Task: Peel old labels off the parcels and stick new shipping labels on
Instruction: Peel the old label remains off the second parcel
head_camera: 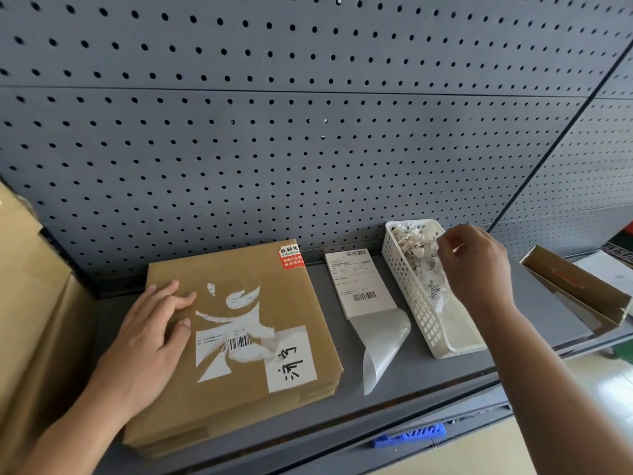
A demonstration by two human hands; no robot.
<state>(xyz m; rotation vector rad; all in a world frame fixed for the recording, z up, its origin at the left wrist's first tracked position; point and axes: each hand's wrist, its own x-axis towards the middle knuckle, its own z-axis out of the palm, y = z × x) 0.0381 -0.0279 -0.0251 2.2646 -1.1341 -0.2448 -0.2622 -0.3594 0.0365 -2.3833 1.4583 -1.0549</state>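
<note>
A flat brown cardboard parcel [236, 399] lies on the grey shelf. Its top carries a torn old white label [236, 341] with a barcode, a white square with handwriting, and a red and white sticker [291, 257] at the far corner. My left hand [150, 334] rests flat on the parcel's left side, fingers straight. My right hand [474, 265] hovers over the white plastic basket [416, 303] of torn label scraps, fingertips drawn together; whether they pinch a scrap is hidden. A new shipping label [359, 282] lies between parcel and basket, with clear backing film [380, 341] curling off its near end.
The grey pegboard wall [308, 132] rises behind the shelf. Stacked brown cartons [30, 303] stand at the left. An open cardboard box [579, 296] sits at the right. The shelf's front edge [428, 395] runs across below, with a blue object [411, 435] underneath.
</note>
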